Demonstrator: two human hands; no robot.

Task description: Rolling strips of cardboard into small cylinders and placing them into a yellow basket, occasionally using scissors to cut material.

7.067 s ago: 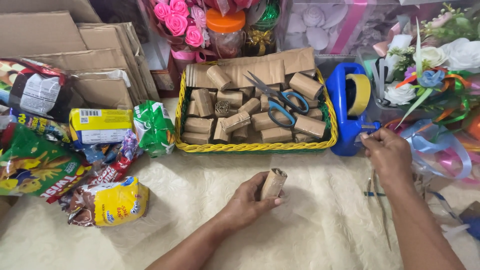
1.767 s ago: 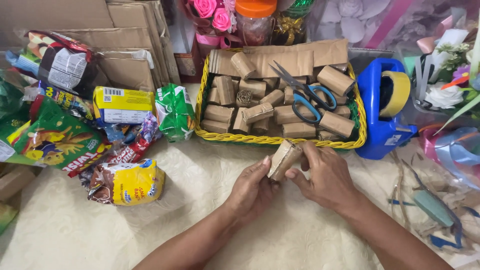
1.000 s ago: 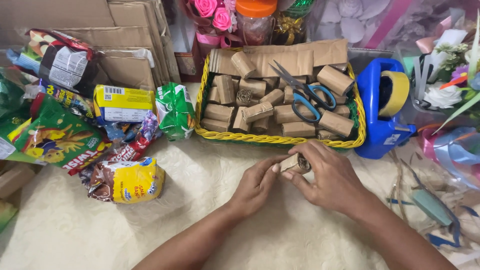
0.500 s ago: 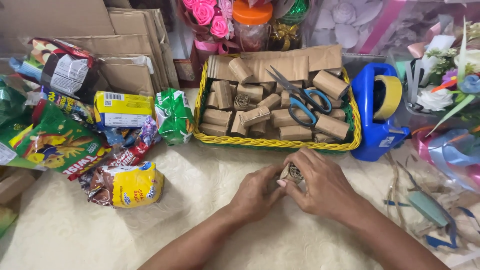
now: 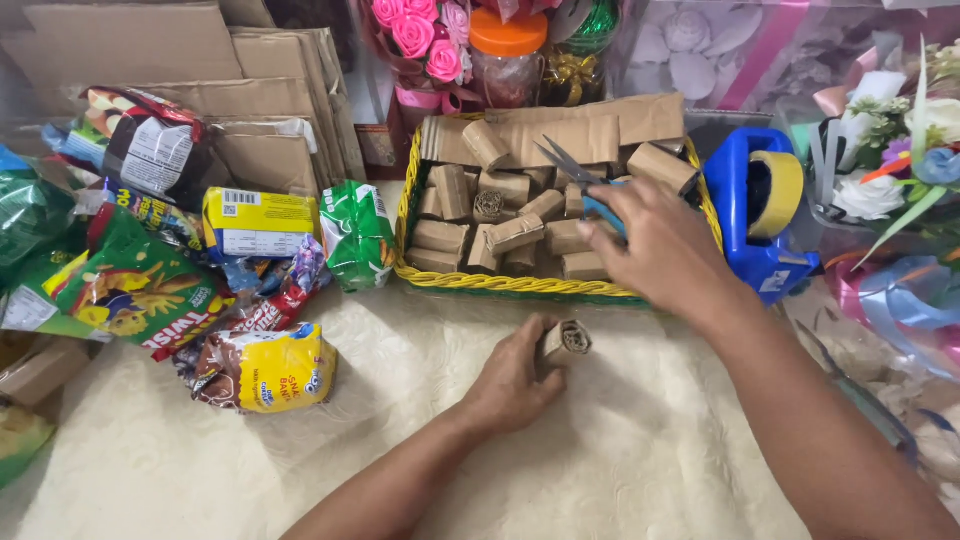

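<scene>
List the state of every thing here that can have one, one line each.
Cardboard roll: rolled tight, held upright in left hand.
Scissors: blades closed, in basket, under right hand.
Basket: full of cardboard rolls.
Jar: lid on.
Tape dispenser: loaded, upright.

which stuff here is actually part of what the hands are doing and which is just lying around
In use:
left hand holding a rolled cardboard tube
right hand on the blue-handled scissors
yellow basket of cardboard rolls

Lying about:
snack packets
blue tape dispenser
flat cardboard sheets
orange-lidded jar
pink paper roses
</scene>
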